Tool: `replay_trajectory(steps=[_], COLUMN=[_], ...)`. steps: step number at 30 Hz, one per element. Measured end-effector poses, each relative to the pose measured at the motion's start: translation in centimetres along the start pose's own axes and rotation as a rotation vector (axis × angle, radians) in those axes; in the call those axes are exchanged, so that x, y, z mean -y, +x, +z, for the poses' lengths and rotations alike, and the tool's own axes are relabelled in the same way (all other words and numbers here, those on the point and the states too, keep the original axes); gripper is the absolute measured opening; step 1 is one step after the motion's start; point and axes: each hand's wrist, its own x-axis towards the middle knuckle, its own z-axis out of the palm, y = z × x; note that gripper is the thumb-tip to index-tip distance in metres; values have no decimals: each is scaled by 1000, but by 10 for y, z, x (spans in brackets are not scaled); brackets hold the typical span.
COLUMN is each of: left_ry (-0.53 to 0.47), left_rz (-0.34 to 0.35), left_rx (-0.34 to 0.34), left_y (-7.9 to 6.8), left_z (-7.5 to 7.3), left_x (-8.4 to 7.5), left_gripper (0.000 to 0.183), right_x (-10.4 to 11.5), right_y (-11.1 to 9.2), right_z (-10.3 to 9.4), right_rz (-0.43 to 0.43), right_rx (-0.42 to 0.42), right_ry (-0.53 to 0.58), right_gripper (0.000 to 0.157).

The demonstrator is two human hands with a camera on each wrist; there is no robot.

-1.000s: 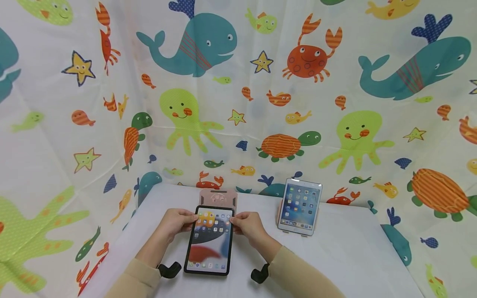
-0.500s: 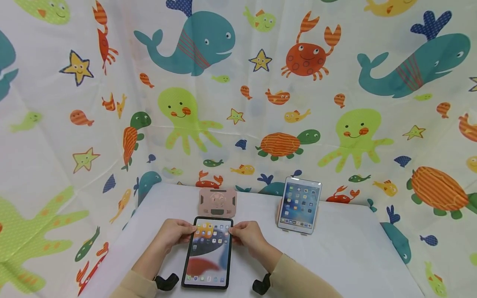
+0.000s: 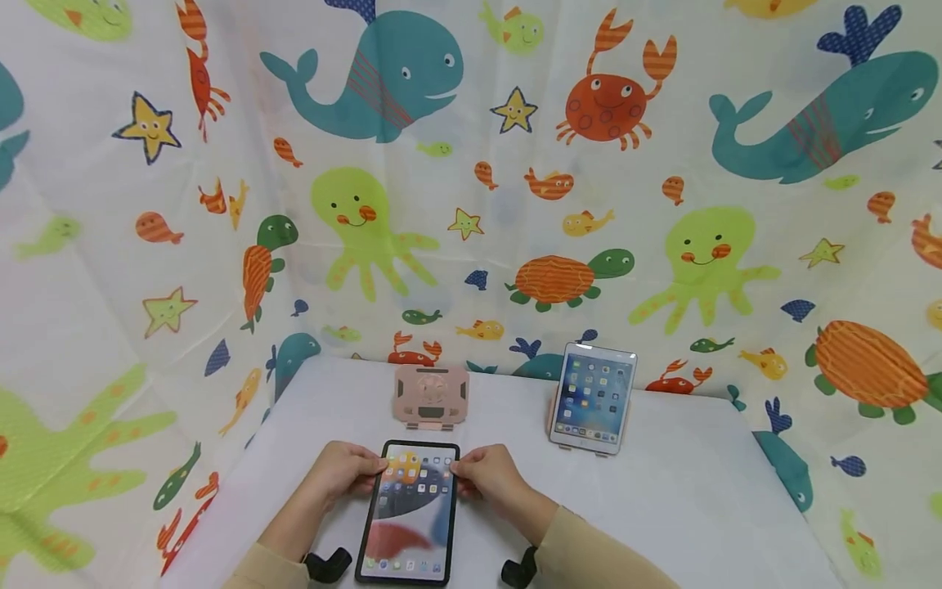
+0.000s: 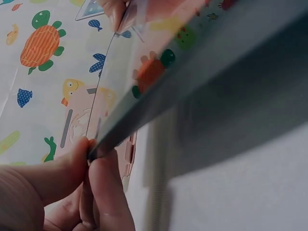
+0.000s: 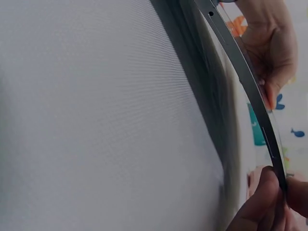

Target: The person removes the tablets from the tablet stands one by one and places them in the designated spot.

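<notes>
A black-framed tablet (image 3: 408, 523) with a lit home screen is held up between both hands. On its left edge, near the top, the left hand (image 3: 342, 473) pinches it between thumb and fingers. The right hand (image 3: 496, 478) pinches the opposite edge at about the same height. In the left wrist view, the thumb and fingers of the left hand (image 4: 108, 192) close on the tablet's thin edge. The right wrist view shows the right hand (image 5: 262, 202) gripping the dark rim (image 5: 250, 91). Just beyond the tablet's top edge stands a pink tablet stand (image 3: 430, 394).
A smaller white-framed tablet (image 3: 594, 397) leans on another pink stand at the back right, its screen lit. A curtain (image 3: 471, 237) printed with sea animals surrounds the white table (image 3: 677, 491) at the back and sides. Black wrist mounts (image 3: 328, 565) project below the forearms.
Both hands have drawn the tablet toward the person, away from the pink stand. The stand, partly covered before, now shows whole. The grip on both edges stays the same.
</notes>
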Motion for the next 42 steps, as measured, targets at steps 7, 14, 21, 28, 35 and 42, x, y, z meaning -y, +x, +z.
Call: replay_trajectory(steps=[7, 14, 21, 28, 35, 42], left_ry=[-8, 87, 146, 205, 296, 313], left_rz=[-21, -89, -112, -110, -98, -84], left_rx=[20, 9, 2, 10, 16, 18], left_y=[5, 1, 0, -5, -4, -4], left_z=[2, 0, 2, 3, 0, 0], left_x=[-6, -4, -3, -5, -8, -10], left_gripper=[17, 15, 15, 16, 16, 16], right_x=[9, 6, 6, 3, 2, 4], right_y=[2, -1, 0, -2, -2, -1], right_z=[-7, 1, 5, 7, 8, 8], right_rz=[35, 86, 100, 88, 88, 90], right_rx=[11, 55, 36, 31, 49, 53], right_ry=[-76, -115, -175, -182, -209, -240], right_gripper=[15, 12, 13, 14, 15, 16])
